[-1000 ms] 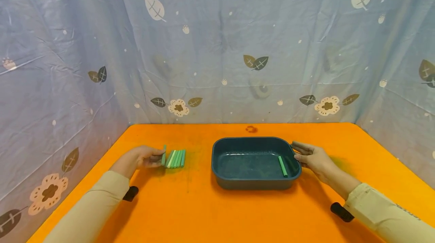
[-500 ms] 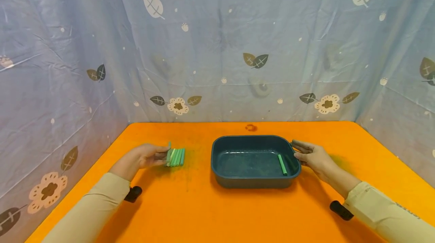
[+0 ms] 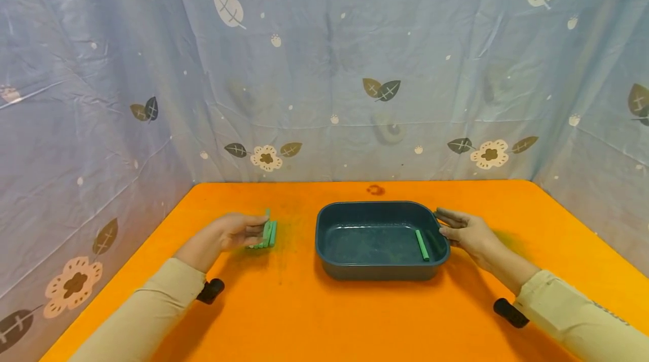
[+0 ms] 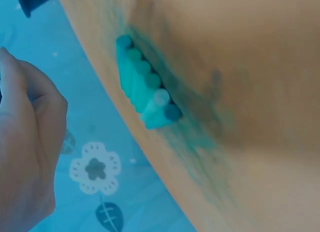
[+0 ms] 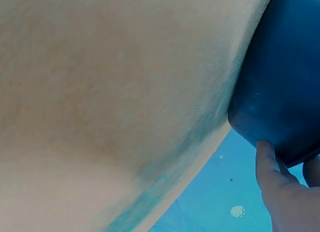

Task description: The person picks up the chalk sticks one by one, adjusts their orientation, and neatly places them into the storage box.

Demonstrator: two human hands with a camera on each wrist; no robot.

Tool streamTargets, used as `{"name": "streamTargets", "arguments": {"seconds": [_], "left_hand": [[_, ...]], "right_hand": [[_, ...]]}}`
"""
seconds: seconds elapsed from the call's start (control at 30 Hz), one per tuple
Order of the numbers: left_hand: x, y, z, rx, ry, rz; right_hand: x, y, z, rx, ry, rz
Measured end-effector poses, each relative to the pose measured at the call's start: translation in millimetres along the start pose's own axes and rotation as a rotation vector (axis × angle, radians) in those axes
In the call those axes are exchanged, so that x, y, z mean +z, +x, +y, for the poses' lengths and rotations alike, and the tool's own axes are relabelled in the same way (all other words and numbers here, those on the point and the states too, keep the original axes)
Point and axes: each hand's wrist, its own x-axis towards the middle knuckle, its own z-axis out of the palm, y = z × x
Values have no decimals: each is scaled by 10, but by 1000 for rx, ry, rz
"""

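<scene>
My left hand pinches a green stick of chalk upright at its fingertips, over a row of chalk sticks lying side by side on the table. In the left wrist view the row of chalk shows its round ends, while the left hand is at the edge and the held stick is hidden. On the right, my right hand grips the end rim of a dark teal rectangular dish, with a fingertip on its outer wall. One green chalk stick lies inside the dish.
The orange table carries green chalk dust around the row and to the right of the dish. A patterned blue curtain closes off the back and both sides.
My left hand has moved right with its chalk stick, from the left end of the row to over it. The right hand stays at the dish.
</scene>
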Motion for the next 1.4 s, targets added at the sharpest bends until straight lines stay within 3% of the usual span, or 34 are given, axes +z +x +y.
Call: {"name": "streamTargets", "arguments": {"seconds": [0.27,0.77,1.4], "left_hand": [[172,51,1,12,-55,6],[574,180,110,16,-94,-108],[890,230,190,3,-37,-59]], "right_hand": [[-4,-3,5,7,-7,-19],[-30,6,2,13,-21,-18],[-18,5,7,-3,-14,-13]]}}
